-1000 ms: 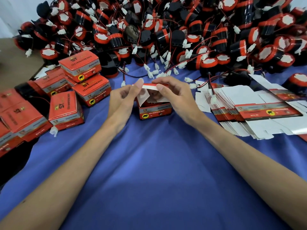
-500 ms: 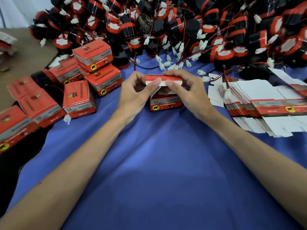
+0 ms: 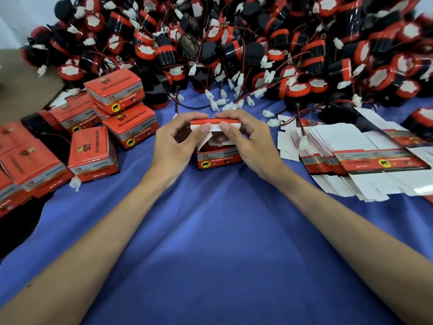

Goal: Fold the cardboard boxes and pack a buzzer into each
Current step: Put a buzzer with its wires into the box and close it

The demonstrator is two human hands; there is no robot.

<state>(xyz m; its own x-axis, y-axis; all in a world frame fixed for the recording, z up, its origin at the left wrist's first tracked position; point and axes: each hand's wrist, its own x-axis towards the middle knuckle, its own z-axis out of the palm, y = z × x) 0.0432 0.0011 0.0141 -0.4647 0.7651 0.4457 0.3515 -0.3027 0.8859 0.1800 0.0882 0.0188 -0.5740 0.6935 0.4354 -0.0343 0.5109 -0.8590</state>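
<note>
The left hand (image 3: 174,146) and the right hand (image 3: 248,141) both pinch the top flap (image 3: 214,124) of the open box (image 3: 219,158), thumbs in front, fingers curled over. The box stands on the blue cloth (image 3: 210,231), a buzzer partly visible inside.

Your left hand (image 3: 174,146) and right hand (image 3: 251,146) meet ahead of you, fingers curled, each pinching the box lid (image 3: 230,124) between thumb and fingertips. Your thumb tips lie just beside each other. Both bare forearms reach in from the lower corners, converging toward the hands.
</note>
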